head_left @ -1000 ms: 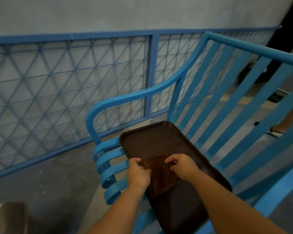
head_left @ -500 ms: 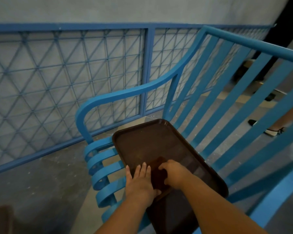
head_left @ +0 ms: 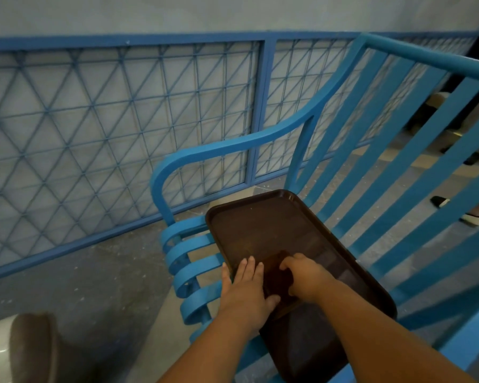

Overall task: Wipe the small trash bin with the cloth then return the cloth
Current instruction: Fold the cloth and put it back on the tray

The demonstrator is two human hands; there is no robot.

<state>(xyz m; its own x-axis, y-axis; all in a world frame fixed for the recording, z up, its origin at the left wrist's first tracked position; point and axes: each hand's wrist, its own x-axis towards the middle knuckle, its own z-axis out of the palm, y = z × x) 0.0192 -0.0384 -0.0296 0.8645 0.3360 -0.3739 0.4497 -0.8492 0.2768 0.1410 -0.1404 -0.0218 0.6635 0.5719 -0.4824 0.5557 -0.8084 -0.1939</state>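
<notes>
A dark brown cloth (head_left: pixel 276 273) lies folded on a brown tray (head_left: pixel 260 228), which rests on the seat of a blue slatted bench (head_left: pixel 194 261). My left hand (head_left: pixel 246 291) is flat, fingers stretched out, pressing the cloth's left edge. The fingers of my right hand (head_left: pixel 307 277) are curled down on the cloth's right side. A brown rounded object (head_left: pixel 31 346) stands at the bottom left on the floor; I cannot tell whether it is the small trash bin.
The bench's curved armrest (head_left: pixel 219 147) rises left of the tray, its slatted back (head_left: pixel 398 167) to the right. A blue mesh fence (head_left: pixel 94 128) runs behind. Grey concrete floor (head_left: pixel 100 272) lies to the left. Another person's feet (head_left: pixel 476 215) show behind the slats.
A second ago both hands pinched the cloth above the tray. The cloth now lies flat on the tray, my left hand has opened flat and my right hand presses it.
</notes>
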